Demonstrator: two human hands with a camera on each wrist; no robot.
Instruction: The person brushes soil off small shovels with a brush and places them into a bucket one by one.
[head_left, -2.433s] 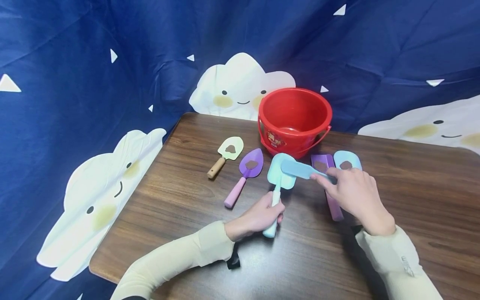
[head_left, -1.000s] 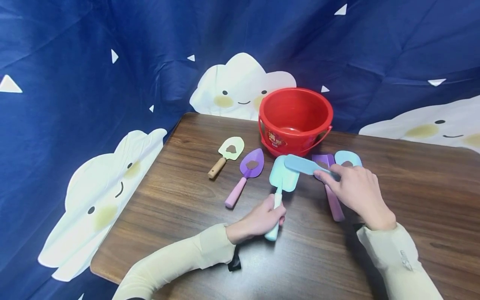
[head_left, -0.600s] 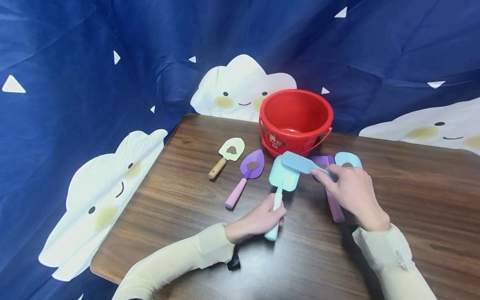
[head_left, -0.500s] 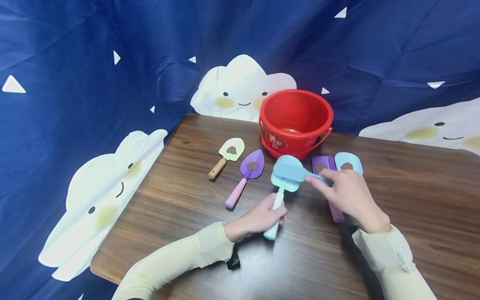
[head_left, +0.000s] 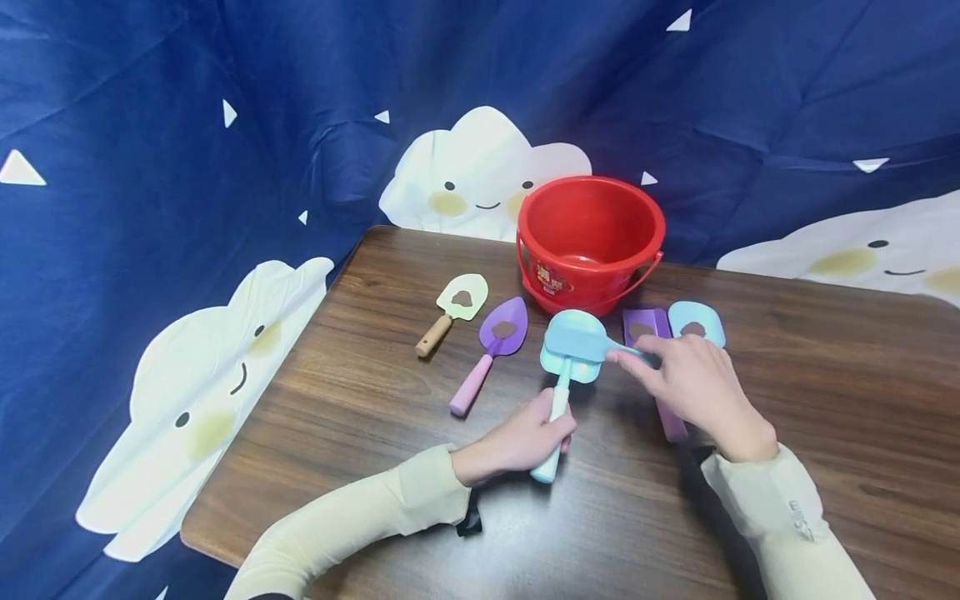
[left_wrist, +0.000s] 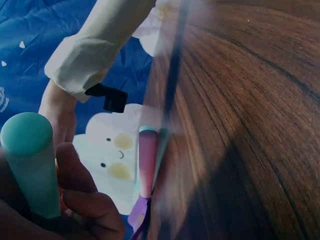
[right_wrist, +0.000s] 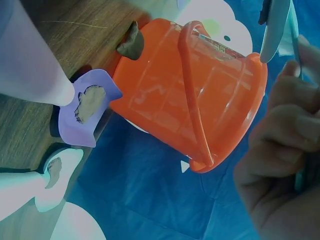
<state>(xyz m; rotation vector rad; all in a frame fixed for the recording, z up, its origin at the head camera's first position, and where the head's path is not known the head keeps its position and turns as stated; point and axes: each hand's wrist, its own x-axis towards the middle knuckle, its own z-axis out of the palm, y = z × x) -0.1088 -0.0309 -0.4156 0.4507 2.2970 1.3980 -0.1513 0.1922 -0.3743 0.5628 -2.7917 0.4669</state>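
My left hand grips the pale handle of a light blue trowel, blade pointing toward the bucket. In the left wrist view its rounded handle end sticks up beside my curled fingers. Held by its thin handle in my right hand, a flat blue tool lies across the trowel's blade and hides part of it; whether they touch I cannot tell. In the right wrist view my right hand has its fingers curled round the thin handle.
A red bucket stands just behind the trowel. To the left lie a green trowel and a purple trowel; to the right, a purple scoop and a light blue shovel. Each carries a brown lump. A dark lump shows by the bucket.
The flat tool has moved from the top right of the trowel's blade down and left across it. The trowel has shifted and turned slightly to the right. Both hands keep their hold.
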